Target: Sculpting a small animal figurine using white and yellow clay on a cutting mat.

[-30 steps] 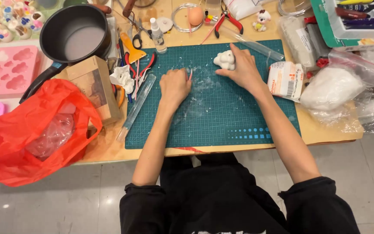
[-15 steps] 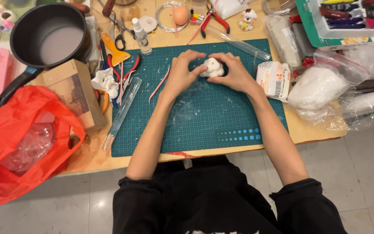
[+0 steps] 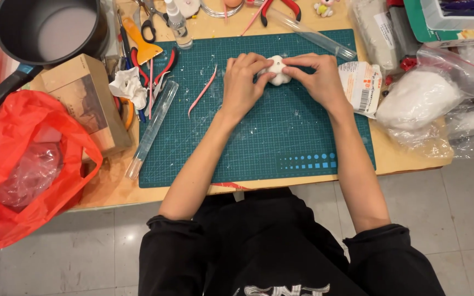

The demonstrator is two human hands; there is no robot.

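A small lump of white clay (image 3: pixel 278 71) sits over the far part of the green cutting mat (image 3: pixel 259 142). My left hand (image 3: pixel 243 85) grips its left side with curled fingers. My right hand (image 3: pixel 318 82) pinches its right side; the thumb and forefinger meet on top of the lump. Both hands hide most of the clay. A thin pink modelling tool (image 3: pixel 202 91) lies on the mat just left of my left hand.
A black pot (image 3: pixel 50 30), a cardboard box (image 3: pixel 86 101) and a red plastic bag (image 3: pixel 23 164) crowd the left. Clear rods (image 3: pixel 152 129) (image 3: pixel 311 34), scissors, pliers and a scraper lie at the back. Bags of white clay (image 3: pixel 421 98) sit right.
My left hand left the mat and joined my right hand on the white clay; both hands now press it together. The camera has drawn closer to the table.
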